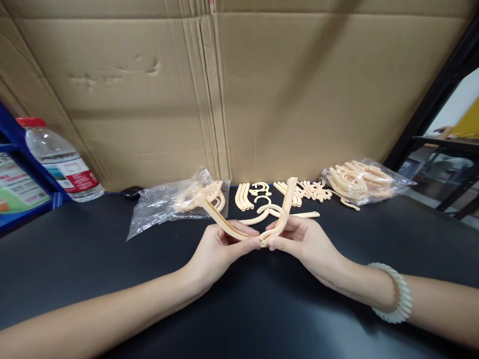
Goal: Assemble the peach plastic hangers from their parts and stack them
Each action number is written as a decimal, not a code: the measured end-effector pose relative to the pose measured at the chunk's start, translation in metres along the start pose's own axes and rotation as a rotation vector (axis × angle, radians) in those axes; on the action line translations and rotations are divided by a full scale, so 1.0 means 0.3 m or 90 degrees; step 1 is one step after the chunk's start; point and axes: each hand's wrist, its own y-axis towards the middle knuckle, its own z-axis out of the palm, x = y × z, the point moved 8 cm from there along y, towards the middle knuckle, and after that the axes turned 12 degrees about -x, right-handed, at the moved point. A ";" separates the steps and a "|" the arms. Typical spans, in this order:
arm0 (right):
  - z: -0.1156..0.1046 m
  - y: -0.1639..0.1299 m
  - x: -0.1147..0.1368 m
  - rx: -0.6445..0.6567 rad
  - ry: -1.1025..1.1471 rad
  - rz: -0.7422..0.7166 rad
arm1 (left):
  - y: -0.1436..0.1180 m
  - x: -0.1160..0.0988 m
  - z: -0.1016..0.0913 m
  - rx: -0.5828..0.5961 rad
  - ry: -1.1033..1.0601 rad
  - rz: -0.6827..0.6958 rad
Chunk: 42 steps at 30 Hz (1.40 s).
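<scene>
Your left hand (224, 244) and right hand (301, 239) each pinch one of two smooth, curved beige strips (219, 219), meeting in a V over the black counter (112, 249). Beyond, loose beige pieces (245, 197) lie between two crinkled, transparent bags (157, 202); one red-capped bottle (62, 159) stands far left.

Below frame centre, the left hand (220, 252) and right hand (307, 244) pinch two curved beige strips (228, 228) where they meet. A red-capped bottle (63, 159) is at left, a filled plastic bag (359, 179) at right
</scene>
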 end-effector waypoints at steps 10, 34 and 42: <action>-0.014 0.021 0.002 -0.009 0.054 0.026 | 0.002 0.004 -0.001 -0.017 -0.044 -0.032; -0.152 0.098 0.158 0.303 -0.731 -0.413 | -0.097 -0.150 0.012 -0.055 0.396 0.474; -0.148 0.106 0.130 0.281 -0.759 -0.431 | -0.141 -0.096 0.094 0.074 0.692 0.526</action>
